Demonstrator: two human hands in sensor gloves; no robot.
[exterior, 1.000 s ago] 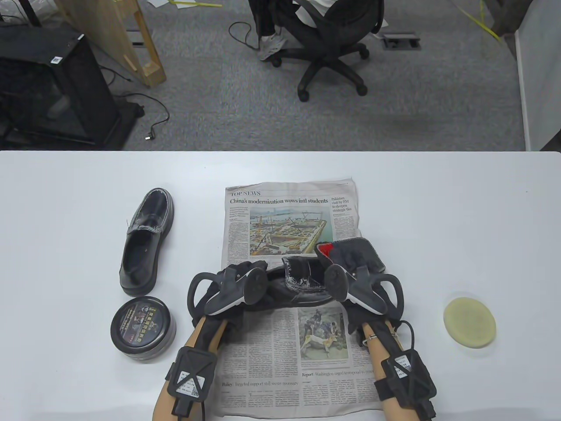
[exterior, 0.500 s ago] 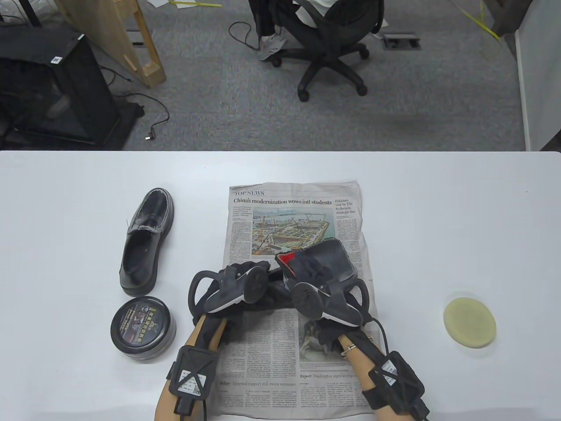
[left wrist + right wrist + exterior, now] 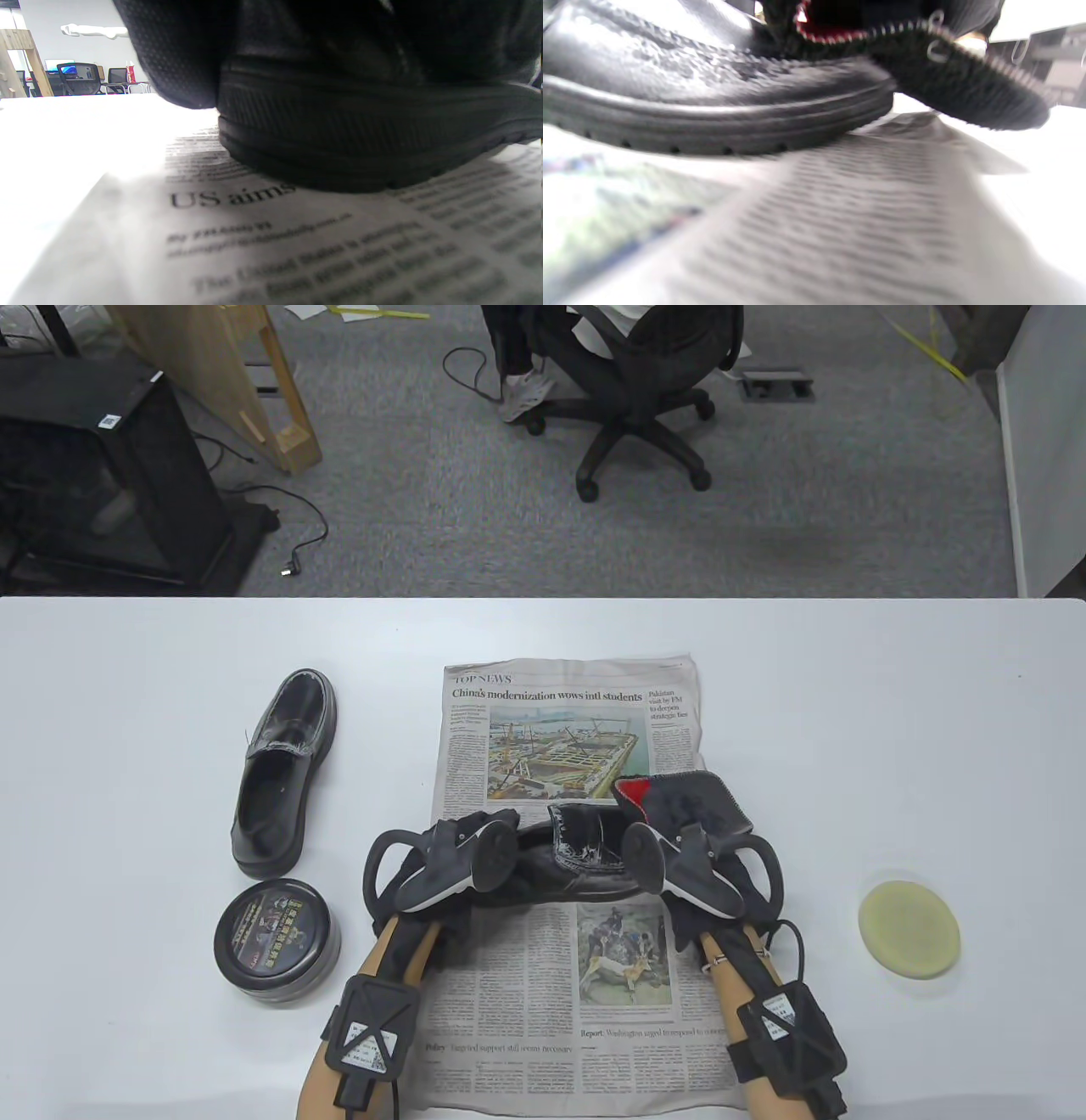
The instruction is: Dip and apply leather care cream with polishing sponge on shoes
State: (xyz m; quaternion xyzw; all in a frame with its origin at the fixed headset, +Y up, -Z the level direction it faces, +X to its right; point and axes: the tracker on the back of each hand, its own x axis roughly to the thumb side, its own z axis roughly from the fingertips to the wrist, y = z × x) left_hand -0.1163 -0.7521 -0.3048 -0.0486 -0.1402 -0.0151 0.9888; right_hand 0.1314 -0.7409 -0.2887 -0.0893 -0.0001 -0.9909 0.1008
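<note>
- Table view: your left hand [image 3: 445, 857] grips the heel end of the shoe [image 3: 585, 857] lying on the newspaper [image 3: 568, 712]; your right hand [image 3: 696, 857] presses a dark cloth [image 3: 687, 797] on its toe.
- Headline reads "China's modernization wows intl students".
- Count: two shoes, second shoe [image 3: 284, 772] on the bench [image 3: 848, 729]; one cream tin [image 3: 276, 937], lid on; one sponge [image 3: 908, 929], far right.

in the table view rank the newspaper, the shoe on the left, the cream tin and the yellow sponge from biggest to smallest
1. newspaper
2. shoe on the left
3. cream tin
4. yellow sponge, a little smaller than the tin
</note>
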